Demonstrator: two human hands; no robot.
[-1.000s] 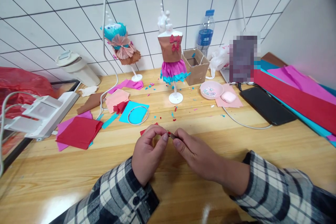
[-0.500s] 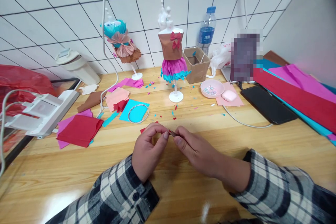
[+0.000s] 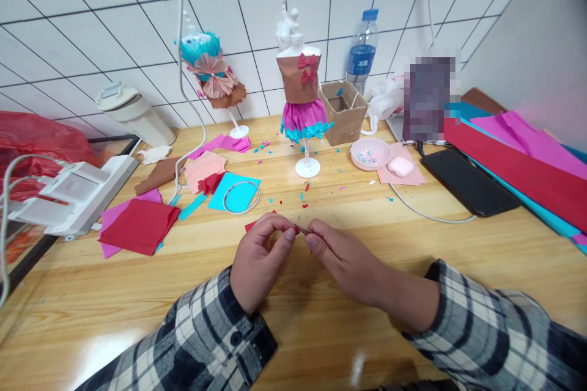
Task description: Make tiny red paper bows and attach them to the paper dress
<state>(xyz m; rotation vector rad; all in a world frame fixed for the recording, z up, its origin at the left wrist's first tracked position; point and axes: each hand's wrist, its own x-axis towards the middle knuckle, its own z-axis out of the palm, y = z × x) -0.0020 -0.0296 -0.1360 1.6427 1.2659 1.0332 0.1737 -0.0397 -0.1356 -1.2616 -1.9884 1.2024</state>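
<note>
My left hand (image 3: 260,259) is closed in a pinch on a tiny red paper piece (image 3: 296,230), mostly hidden by the fingertips. Between the thumb and fingers of my right hand (image 3: 349,261) is a thin, pointed metal tool (image 3: 302,230); its tip meets the red piece. Whether it is tweezers I cannot make out. Beyond both hands stands a small white dress form (image 3: 297,49) with a brown paper top, two red bows and a magenta skirt edged in turquoise. Part of a red paper sheet (image 3: 255,223) shows behind my left hand.
Left are red paper squares (image 3: 140,226), a turquoise sheet (image 3: 224,192) under a metal ring (image 3: 241,212), and a power strip (image 3: 98,195). A second dressed form (image 3: 213,73), a box (image 3: 343,119) and a bottle (image 3: 362,58) stand behind. Right are a pink bowl (image 3: 367,162) and a black phone (image 3: 468,183).
The pointed tool has shifted slightly in my right fingers, and its tip now shows more plainly at the red piece. Both hands stay in nearly the same place.
</note>
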